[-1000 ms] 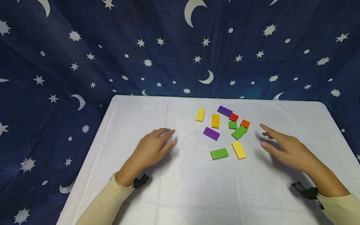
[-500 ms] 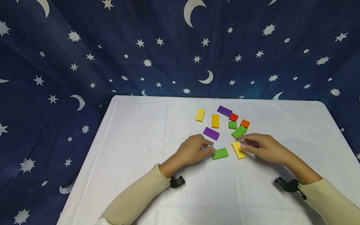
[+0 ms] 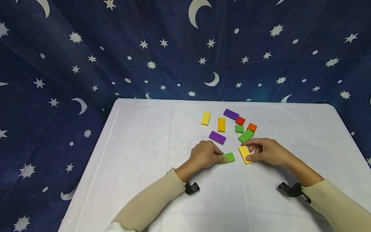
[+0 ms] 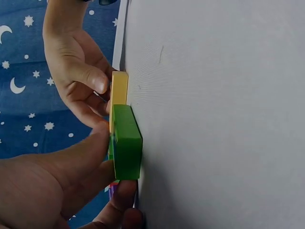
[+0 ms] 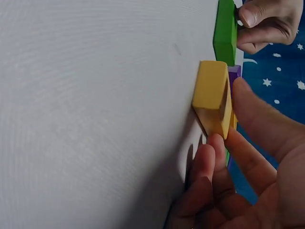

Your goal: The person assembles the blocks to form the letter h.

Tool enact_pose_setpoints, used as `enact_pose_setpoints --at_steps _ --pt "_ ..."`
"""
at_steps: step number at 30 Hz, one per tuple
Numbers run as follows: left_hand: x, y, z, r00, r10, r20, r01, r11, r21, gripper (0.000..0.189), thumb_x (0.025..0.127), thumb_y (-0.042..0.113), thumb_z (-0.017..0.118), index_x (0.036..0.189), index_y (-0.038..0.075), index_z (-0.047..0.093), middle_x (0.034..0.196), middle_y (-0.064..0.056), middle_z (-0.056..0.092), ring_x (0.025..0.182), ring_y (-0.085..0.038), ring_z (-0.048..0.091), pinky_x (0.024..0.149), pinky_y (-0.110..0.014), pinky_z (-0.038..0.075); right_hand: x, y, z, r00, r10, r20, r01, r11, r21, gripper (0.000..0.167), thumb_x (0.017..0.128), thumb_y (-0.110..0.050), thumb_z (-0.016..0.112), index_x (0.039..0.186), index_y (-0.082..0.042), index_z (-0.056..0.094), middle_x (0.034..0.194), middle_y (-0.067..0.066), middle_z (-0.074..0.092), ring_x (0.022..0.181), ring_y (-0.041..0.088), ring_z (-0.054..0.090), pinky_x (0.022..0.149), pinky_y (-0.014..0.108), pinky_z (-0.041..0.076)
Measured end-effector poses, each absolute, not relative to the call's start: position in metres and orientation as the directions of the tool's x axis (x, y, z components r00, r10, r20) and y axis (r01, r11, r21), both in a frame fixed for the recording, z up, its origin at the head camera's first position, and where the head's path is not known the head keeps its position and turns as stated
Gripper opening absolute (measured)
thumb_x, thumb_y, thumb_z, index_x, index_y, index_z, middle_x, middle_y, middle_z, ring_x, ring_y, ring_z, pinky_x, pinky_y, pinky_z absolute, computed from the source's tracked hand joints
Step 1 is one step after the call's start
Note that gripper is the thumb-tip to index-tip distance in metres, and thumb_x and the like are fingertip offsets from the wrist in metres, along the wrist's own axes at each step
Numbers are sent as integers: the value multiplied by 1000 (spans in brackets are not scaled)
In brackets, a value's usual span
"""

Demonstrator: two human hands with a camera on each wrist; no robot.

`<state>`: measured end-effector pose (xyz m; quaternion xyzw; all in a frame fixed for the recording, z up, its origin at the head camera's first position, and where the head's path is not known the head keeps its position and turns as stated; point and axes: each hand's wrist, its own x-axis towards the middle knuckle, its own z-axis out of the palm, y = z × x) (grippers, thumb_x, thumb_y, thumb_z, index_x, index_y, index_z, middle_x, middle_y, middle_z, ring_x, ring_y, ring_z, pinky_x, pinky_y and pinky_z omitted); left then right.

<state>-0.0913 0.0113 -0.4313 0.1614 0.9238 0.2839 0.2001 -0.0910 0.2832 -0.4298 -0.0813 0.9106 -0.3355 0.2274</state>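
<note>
In the head view, my left hand [image 3: 205, 155] grips the left end of a green block [image 3: 230, 157] lying flat on the white table, thumb over its top. The left wrist view shows fingertips at the end of this green block [image 4: 127, 143]. My right hand [image 3: 268, 153] holds a yellow block [image 3: 244, 153] just to the right, thumb on its near right corner and index finger reaching its far end. In the right wrist view, the thumb lies along the top face of the yellow block [image 5: 211, 86] and other fingertips meet its end.
Beyond the hands lie a purple block [image 3: 217, 137], a green block [image 3: 246, 135], a small green block [image 3: 239, 129], an orange block [image 3: 252, 127], a red block [image 3: 240, 120], a dark purple block [image 3: 231, 114] and two yellow blocks [image 3: 221, 125]. A starry blue cloth [image 3: 174, 48] hangs behind the table [image 3: 139, 135].
Both hands have come inward from the sides, the left rightward to the green block, the right leftward to the yellow block. Their fingers have closed on these blocks, which stay in place.
</note>
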Motion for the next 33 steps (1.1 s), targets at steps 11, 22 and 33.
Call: enact_pose_setpoints --at_steps 11,22,33 --pt "-76 12 -432 -885 457 -89 335 758 560 15 79 31 89 89 21 83 84 13 77 73 -3 62 55 -19 44 -83 278 -434 -922 -305 -238 -77 747 -660 52 74 -24 92 120 -13 71 88 0 63 80 17 56 68 23 48" --pt "-76 -38 -443 -878 460 -130 161 542 825 38 93 14 74 131 13 68 96 0 64 79 -8 53 74 -22 45 -90 260 -430 -925 -211 -317 75 715 -695 45 79 -24 89 117 -15 67 95 6 66 90 23 59 76 31 53" --pt "-82 -84 -447 -887 343 -309 -203 312 928 30 95 11 69 122 11 56 100 -3 57 84 -15 59 73 -30 58 -103 215 -424 -873 -223 -433 357 311 -881 52 93 -16 76 135 -5 49 106 15 58 87 23 67 81 40 63"
